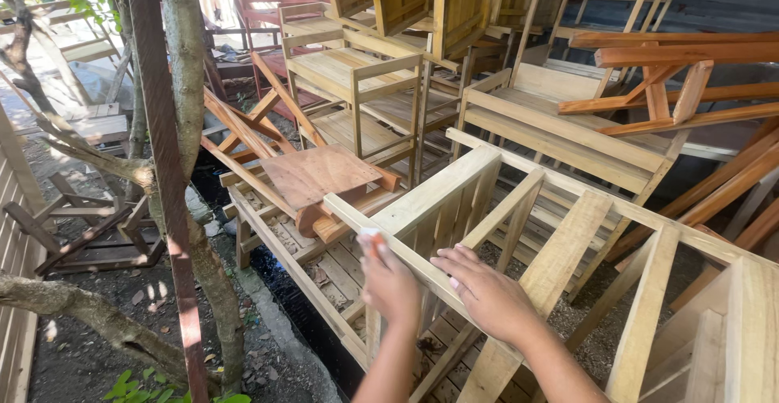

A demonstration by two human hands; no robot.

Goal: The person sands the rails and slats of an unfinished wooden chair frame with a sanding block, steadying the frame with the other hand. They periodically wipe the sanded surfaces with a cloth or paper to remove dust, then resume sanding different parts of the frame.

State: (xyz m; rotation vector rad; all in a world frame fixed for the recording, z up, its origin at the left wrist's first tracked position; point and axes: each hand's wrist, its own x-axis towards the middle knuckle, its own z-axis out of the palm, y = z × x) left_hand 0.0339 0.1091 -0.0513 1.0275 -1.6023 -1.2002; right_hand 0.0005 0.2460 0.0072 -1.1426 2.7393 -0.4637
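Observation:
A pale unfinished wooden frame (454,180) with slats lies tilted in front of me. My left hand (391,283) is closed on a small pale pad (369,234) with an orange edge and presses it against the frame's near rail. My right hand (487,293) lies flat on the same rail just to the right, fingers stretched out and holding nothing. Both forearms come up from the bottom edge.
Stacked wooden chairs and tables (357,70) fill the back. Reddish planks (682,54) lie at the right. A brown plywood stool seat (318,174) sits left of the frame. A tree trunk (188,86) and rusty post (162,151) stand at the left above a dirt floor.

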